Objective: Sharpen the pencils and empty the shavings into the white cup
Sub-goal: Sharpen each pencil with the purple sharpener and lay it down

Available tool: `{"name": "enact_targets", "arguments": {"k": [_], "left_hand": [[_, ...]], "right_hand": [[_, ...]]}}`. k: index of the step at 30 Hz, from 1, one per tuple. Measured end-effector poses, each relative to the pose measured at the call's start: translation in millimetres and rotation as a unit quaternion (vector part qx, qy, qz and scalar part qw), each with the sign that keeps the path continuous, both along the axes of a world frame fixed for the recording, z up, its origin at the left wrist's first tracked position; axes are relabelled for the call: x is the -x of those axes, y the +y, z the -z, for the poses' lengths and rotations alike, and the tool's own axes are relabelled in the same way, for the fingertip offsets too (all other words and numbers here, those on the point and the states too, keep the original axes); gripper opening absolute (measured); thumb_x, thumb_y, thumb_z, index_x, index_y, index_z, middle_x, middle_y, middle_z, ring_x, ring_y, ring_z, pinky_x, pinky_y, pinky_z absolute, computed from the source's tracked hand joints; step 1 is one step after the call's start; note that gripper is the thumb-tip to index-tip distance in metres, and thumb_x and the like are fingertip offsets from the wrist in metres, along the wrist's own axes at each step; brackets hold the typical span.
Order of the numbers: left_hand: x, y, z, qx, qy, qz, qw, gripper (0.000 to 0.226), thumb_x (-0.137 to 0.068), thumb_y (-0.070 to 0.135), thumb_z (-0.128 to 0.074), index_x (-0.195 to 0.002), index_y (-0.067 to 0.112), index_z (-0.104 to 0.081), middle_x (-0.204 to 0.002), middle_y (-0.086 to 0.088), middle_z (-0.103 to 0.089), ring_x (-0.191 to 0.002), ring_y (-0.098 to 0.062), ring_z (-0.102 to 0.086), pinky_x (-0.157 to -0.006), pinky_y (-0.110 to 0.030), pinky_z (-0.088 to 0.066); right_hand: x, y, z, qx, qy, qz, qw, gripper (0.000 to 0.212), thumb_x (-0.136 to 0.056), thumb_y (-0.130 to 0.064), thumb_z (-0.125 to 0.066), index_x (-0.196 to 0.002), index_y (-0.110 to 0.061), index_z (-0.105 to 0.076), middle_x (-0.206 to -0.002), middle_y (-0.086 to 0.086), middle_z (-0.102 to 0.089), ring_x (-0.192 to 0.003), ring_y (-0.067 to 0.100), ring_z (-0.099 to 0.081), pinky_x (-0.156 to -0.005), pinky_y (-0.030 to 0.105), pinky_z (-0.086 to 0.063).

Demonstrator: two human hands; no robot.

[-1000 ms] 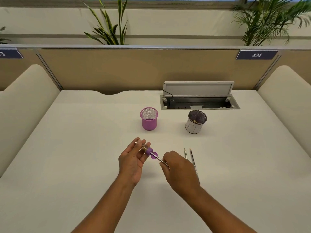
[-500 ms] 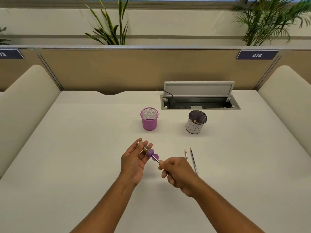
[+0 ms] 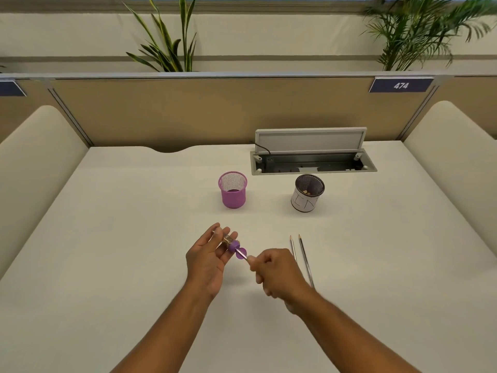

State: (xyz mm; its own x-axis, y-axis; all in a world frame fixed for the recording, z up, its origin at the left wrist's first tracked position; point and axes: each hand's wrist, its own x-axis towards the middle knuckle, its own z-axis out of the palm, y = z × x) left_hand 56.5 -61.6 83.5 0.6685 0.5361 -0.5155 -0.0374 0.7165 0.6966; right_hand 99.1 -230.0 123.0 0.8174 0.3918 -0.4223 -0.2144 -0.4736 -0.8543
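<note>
Pencil seated in the sharpener, held between both hands above the desk.

The left hand [image 3: 208,258] pinches the small purple-capped sharpener [image 3: 233,244] in its fingertips; the right hand [image 3: 277,273] is closed round the pencil [image 3: 242,253], whose long axis runs from lower right up and left into the sharpener mouth, so twisting looks like the step in hand. Two slim pencils [image 3: 302,258] lie side by side just right of the right hand, points away. The cup [image 3: 306,193], white-wrapped mesh with shavings inside, stands well ahead and right, nearer the right hand; a purple mesh pot [image 3: 233,190] stands to its left.
</note>
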Motion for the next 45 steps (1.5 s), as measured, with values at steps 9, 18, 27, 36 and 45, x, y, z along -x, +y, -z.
{"name": "enact_targets", "arguments": {"k": [9, 18, 27, 36, 45], "left_hand": [[-7.5, -1.4, -3.1, 0.008, -0.009, 0.008, 1.000, 0.028, -0.099, 0.010, -0.071, -0.126, 0.010, -0.070, -0.114, -0.016, -0.082, -0.103, -0.040, -0.080, -0.073, -0.043, -0.067], [-5.1, -3.4, 0.0, -0.002, 0.014, -0.004, 1.000, 0.027, -0.096, 0.011, -0.075, -0.122, 0.011, -0.072, -0.108, -0.014, -0.083, -0.097, -0.042, -0.081, -0.069, -0.041, -0.067], [-6.8, -3.0, -5.5, -0.002, -0.003, 0.024, 1.000, 0.028, -0.099, 0.010, -0.071, -0.127, 0.010, -0.070, -0.115, -0.014, -0.082, -0.102, -0.041, -0.080, -0.074, -0.043, -0.068], [-9.6, -11.1, -6.5, -0.007, 0.009, -0.023, 1.000, 0.025, -0.097, 0.011, -0.074, -0.121, 0.012, -0.071, -0.108, -0.012, -0.083, -0.095, -0.040, -0.082, -0.070, -0.041, -0.068], [-7.6, -6.8, -5.9, 0.004, -0.040, 0.017, 0.999, 0.025, -0.104, 0.010, -0.064, -0.128, 0.009, -0.069, -0.117, -0.017, -0.081, -0.106, -0.042, -0.079, -0.080, -0.045, -0.067]], "right_hand": [[5.2, 3.2, 3.3, 0.131, -0.245, -0.033, 0.960, 0.034, -0.077, -0.045, -0.083, -0.081, -0.026, -0.055, -0.071, -0.006, -0.061, -0.062, 0.015, -0.055, -0.051, 0.020, -0.036], [5.3, 1.4, 15.1, 0.254, -0.473, -0.124, 0.834, 0.033, -0.093, -0.037, -0.071, -0.073, -0.022, -0.050, -0.060, -0.005, -0.053, -0.047, 0.018, -0.044, -0.044, 0.029, -0.026], [-1.0, 2.0, 4.7, 0.129, -0.190, -0.088, 0.969, 0.034, -0.092, -0.056, -0.064, -0.089, -0.022, -0.062, -0.070, -0.003, -0.073, -0.056, 0.003, -0.063, -0.058, 0.031, -0.053], [5.1, -3.3, 13.3, 0.285, -0.568, -0.162, 0.755, 0.030, -0.073, -0.022, -0.091, -0.077, -0.019, -0.061, -0.058, -0.003, -0.053, -0.045, 0.017, -0.029, -0.045, 0.026, -0.017], [-5.2, -0.7, 5.2, 0.037, -0.110, -0.098, 0.988, 0.034, -0.103, -0.037, -0.053, -0.084, -0.014, -0.068, -0.061, -0.001, -0.065, -0.041, 0.006, -0.048, -0.045, 0.025, -0.040]]}}
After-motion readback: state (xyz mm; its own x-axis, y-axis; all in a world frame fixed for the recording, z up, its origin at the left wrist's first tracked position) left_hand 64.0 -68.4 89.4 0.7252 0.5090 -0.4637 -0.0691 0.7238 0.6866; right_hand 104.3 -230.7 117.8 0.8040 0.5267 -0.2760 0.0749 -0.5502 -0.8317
